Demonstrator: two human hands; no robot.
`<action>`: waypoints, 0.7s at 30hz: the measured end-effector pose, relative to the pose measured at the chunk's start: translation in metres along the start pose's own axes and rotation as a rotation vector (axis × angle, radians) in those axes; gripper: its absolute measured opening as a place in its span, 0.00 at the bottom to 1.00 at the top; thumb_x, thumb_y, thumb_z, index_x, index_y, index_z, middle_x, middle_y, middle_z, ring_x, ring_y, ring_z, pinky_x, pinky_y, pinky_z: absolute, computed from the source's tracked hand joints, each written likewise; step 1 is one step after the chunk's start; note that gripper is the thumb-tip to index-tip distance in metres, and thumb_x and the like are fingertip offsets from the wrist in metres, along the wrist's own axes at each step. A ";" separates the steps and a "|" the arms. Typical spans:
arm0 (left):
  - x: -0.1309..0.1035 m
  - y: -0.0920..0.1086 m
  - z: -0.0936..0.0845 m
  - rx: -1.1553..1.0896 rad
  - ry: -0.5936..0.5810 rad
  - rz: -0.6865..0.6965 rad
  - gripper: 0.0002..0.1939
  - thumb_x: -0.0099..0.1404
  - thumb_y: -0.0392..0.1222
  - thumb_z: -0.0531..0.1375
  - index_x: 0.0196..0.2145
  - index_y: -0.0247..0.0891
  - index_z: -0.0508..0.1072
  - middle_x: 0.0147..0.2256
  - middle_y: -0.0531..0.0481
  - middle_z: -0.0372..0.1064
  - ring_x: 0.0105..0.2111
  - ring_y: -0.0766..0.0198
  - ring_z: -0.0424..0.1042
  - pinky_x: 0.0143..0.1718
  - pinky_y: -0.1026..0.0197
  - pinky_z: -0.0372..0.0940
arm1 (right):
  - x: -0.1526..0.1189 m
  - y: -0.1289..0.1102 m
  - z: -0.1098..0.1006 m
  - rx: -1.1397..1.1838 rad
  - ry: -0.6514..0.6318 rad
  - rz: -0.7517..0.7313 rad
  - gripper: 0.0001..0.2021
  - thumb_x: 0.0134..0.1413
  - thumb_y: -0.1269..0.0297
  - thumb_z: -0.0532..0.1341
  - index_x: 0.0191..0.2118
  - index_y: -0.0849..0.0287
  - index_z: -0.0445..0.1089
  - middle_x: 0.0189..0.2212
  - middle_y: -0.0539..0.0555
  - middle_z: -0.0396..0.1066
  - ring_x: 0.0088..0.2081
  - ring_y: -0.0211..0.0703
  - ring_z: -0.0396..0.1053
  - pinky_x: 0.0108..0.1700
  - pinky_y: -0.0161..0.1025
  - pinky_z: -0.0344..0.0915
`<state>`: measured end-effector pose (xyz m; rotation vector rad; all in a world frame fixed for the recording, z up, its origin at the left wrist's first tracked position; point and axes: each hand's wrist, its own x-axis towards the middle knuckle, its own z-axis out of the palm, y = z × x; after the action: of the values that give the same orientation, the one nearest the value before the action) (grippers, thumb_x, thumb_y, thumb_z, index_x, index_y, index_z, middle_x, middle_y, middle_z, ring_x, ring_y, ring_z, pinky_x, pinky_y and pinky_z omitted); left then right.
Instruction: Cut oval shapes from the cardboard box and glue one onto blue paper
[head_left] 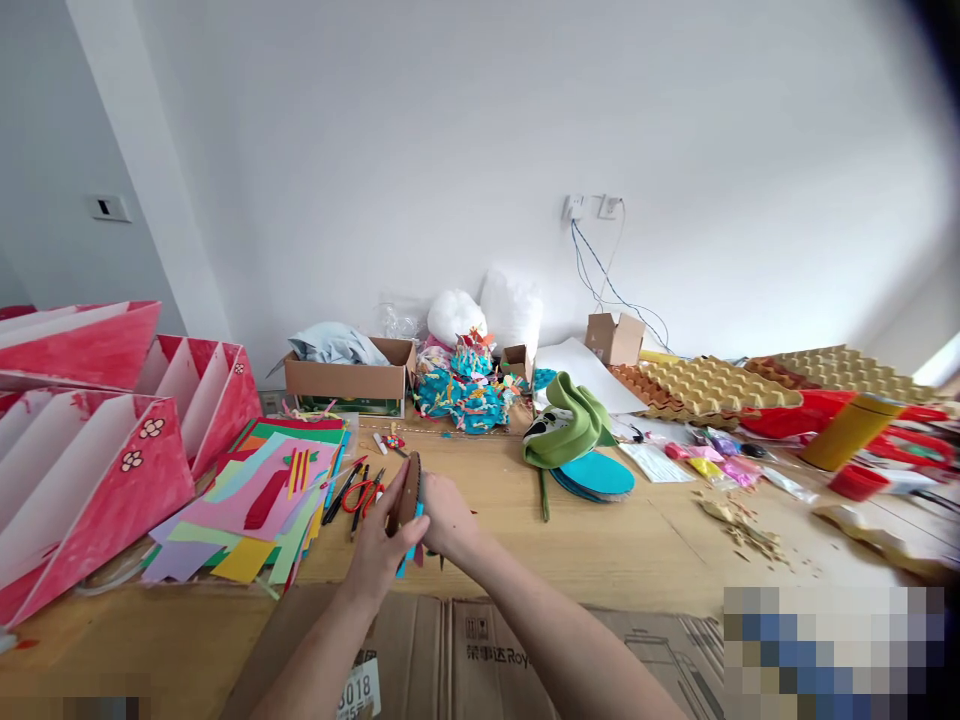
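A cardboard disc (409, 496), brown on one face and blue on the other, stands nearly edge-on above the table. My left hand (377, 545) grips it from the left, with the thumb over its near edge. My right hand (446, 512) is closed against the blue face; its fingertips are hidden. Small dark red and green bits show just under the right hand. Left of the disc lie red-handled scissors (364, 495) and black pens (339, 497). Right of my hands, more blue discs (598, 474) are stacked beside a folded green felt piece (570, 425).
Flattened cardboard (420, 640) lies under my forearms. Coloured paper sheets (247, 500) and pink-painted dividers (161, 450) occupy the left. Along the wall stand an open box (341, 380) and a blue decorated craft (469, 395). Egg trays (720, 385) and a yellow cylinder (851, 430) are on the right.
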<state>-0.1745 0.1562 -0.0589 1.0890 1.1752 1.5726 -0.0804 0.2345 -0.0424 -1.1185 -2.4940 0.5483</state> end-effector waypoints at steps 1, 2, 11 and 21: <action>0.005 0.000 0.005 -0.095 0.042 -0.060 0.38 0.54 0.48 0.63 0.62 0.40 0.61 0.49 0.43 0.73 0.39 0.53 0.76 0.30 0.60 0.71 | 0.002 0.001 0.000 0.006 0.014 0.022 0.12 0.47 0.71 0.60 0.41 0.60 0.69 0.30 0.58 0.76 0.33 0.49 0.74 0.34 0.36 0.62; 0.010 0.000 0.009 -0.175 0.076 -0.111 0.37 0.54 0.50 0.62 0.61 0.39 0.62 0.44 0.44 0.75 0.33 0.56 0.76 0.24 0.63 0.68 | 0.004 0.003 0.002 0.011 0.032 0.036 0.12 0.49 0.71 0.59 0.42 0.60 0.68 0.30 0.58 0.76 0.34 0.50 0.74 0.34 0.37 0.61; 0.042 -0.017 0.013 -0.202 0.047 -0.116 0.28 0.54 0.56 0.61 0.47 0.35 0.73 0.39 0.43 0.77 0.42 0.52 0.76 0.40 0.56 0.70 | 0.020 0.038 0.008 0.353 0.182 0.068 0.07 0.50 0.71 0.54 0.36 0.59 0.67 0.39 0.58 0.72 0.44 0.48 0.68 0.44 0.40 0.62; 0.057 -0.036 0.021 0.242 0.015 0.203 0.41 0.50 0.44 0.61 0.63 0.37 0.61 0.62 0.43 0.59 0.62 0.50 0.58 0.62 0.51 0.54 | 0.036 0.048 0.044 0.893 0.194 0.082 0.12 0.47 0.55 0.62 0.34 0.58 0.71 0.23 0.51 0.68 0.30 0.48 0.68 0.31 0.41 0.67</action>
<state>-0.1629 0.2220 -0.0818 1.3933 1.3239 1.6227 -0.0931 0.2827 -0.0973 -0.8368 -1.7028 1.3216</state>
